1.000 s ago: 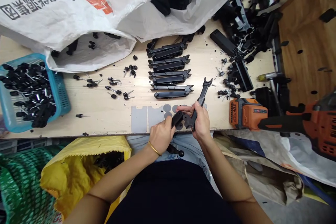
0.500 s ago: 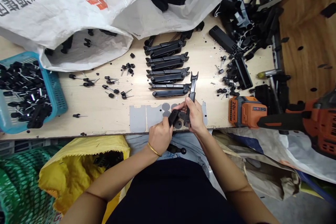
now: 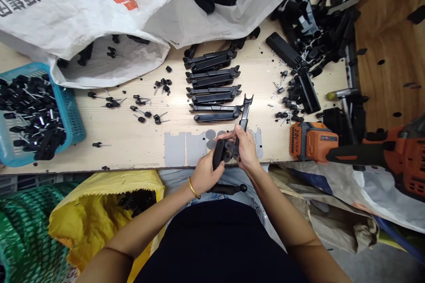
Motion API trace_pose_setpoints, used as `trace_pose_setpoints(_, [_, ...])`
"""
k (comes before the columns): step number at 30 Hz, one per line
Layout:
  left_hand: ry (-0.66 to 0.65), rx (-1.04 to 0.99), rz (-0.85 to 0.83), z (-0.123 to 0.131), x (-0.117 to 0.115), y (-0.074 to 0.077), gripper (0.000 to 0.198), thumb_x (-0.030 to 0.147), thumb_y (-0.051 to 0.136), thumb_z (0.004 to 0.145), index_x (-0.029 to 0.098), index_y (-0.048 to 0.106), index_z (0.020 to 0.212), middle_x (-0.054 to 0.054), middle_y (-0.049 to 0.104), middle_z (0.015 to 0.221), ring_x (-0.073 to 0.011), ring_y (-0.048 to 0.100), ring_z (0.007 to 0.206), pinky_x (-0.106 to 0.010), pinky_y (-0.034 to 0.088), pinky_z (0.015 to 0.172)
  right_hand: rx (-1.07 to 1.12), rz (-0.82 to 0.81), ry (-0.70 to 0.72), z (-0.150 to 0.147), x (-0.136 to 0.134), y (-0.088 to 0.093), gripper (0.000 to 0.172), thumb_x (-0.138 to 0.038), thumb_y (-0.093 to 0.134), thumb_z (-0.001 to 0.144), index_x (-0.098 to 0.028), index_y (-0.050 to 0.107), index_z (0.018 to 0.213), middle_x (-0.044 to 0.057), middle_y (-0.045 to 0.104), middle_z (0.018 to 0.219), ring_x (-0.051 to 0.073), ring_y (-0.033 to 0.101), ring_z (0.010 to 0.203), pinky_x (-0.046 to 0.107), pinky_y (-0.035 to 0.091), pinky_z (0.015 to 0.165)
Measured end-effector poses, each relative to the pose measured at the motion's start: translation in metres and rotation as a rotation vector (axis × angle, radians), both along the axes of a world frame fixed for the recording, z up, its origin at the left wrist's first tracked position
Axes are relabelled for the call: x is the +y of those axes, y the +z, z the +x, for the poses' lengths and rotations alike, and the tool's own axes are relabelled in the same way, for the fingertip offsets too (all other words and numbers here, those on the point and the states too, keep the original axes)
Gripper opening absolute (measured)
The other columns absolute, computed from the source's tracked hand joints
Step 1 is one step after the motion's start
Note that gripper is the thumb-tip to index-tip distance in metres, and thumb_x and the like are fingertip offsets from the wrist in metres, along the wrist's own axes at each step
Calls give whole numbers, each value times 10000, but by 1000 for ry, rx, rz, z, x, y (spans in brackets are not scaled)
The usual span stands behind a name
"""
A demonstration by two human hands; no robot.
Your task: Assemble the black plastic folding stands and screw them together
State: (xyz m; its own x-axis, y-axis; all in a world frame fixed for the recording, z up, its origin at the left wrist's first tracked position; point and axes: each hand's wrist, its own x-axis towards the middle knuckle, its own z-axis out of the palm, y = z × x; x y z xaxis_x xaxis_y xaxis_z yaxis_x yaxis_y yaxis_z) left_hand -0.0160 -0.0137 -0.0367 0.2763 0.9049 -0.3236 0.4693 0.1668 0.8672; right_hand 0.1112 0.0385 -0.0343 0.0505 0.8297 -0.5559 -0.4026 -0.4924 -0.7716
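My left hand (image 3: 206, 171) is closed round a short black plastic bar (image 3: 218, 154) at the table's front edge. Beside it, my right hand (image 3: 247, 148) grips a longer black arm with a forked end (image 3: 246, 108), which points away from me. The near ends of both parts meet between my hands, where round black joint pieces (image 3: 228, 152) show; whether they are joined I cannot tell. Another black bar with a ball-like end (image 3: 229, 189) lies across my lap. Just beyond my hands, a row of folded black arms (image 3: 215, 117) lies on the table (image 3: 133, 141).
At left stands a blue basket (image 3: 75, 119) of black-headed screws. White sacks (image 3: 109, 66) cover the back. An orange cordless drill (image 3: 314, 140) and heaped black parts (image 3: 308, 88) are at right. Grey flat pieces (image 3: 174, 148) lie in front; a yellow sack (image 3: 99, 208) hangs below the edge.
My left hand has turned the short bar more upright and shifted slightly toward me. The forked arm has tilted a little to the right. The bar on my lap shows more.
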Motion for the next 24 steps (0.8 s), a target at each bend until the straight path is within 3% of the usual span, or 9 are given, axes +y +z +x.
trace_pose_setpoints(8, [-129, 190, 155, -8, -2, 10, 364, 226, 440, 821, 133, 481, 1170, -107, 674, 913, -228, 672, 781, -333, 528, 694, -38, 24, 71, -2, -4, 8, 436, -627, 615, 736, -215, 475, 758, -6, 667, 593, 175, 654, 574, 298, 535, 549])
trace_pose_setpoints(16, [-267, 364, 38, 1, -3, 19, 368, 211, 426, 819, 105, 454, 1170, -140, 668, 974, -276, 679, 840, -393, 548, 727, -88, 2, -15, -12, -8, 0, 516, -627, 542, 781, -194, 481, 507, 18, 566, 467, 150, 604, 522, 249, 470, 475])
trace_pose_setpoints(20, [-413, 412, -22, -2, 4, 23, 378, 211, 447, 812, 97, 458, 1172, -137, 669, 970, -284, 681, 821, -393, 549, 712, -59, 2, 23, -7, -8, -1, 518, -615, 581, 760, -180, 518, 486, 16, 542, 434, 142, 584, 484, 232, 430, 432])
trace_pose_setpoints(24, [-454, 444, 8, -6, 9, 24, 471, 199, 449, 817, 83, 402, 1272, -148, 661, 1057, -285, 683, 866, -392, 548, 732, -49, 8, -44, -9, -9, -4, 517, -628, 548, 779, -197, 497, 498, 26, 559, 462, 170, 620, 546, 257, 473, 458])
